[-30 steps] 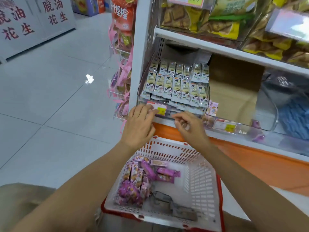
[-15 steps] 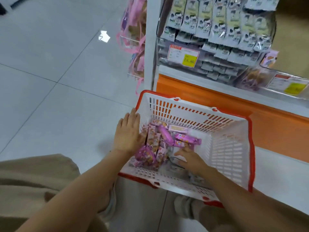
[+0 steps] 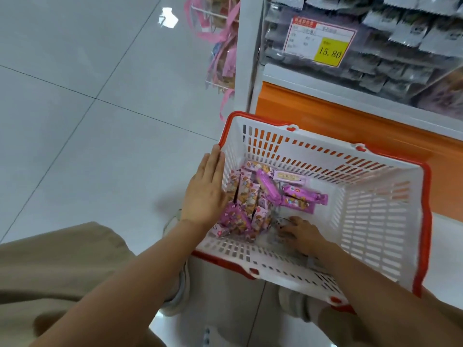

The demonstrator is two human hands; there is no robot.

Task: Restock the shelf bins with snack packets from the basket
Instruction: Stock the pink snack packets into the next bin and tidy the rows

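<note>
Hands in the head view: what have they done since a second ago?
Both dropped from the shelf bin to the basket: the left hand now lies flat against its left wall, the right hand reaches onto its floor. The pink snack packets lie as before.

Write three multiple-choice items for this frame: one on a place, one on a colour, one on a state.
1. Where do the packets lie in the basket?
A. left part
B. right part
C. far right corner

2. What colour is the basket's rim?
A. blue
B. red
C. green

3. How is the left hand?
A. gripping a packet
B. out of view
C. flat, fingers straight, at the basket's left wall

Key:
1 A, the pink heap sits at the left and the floor on the right shows white.
2 B, a red band runs round the top.
3 C, its fingers lie straight along the wall and hold nothing.
</note>
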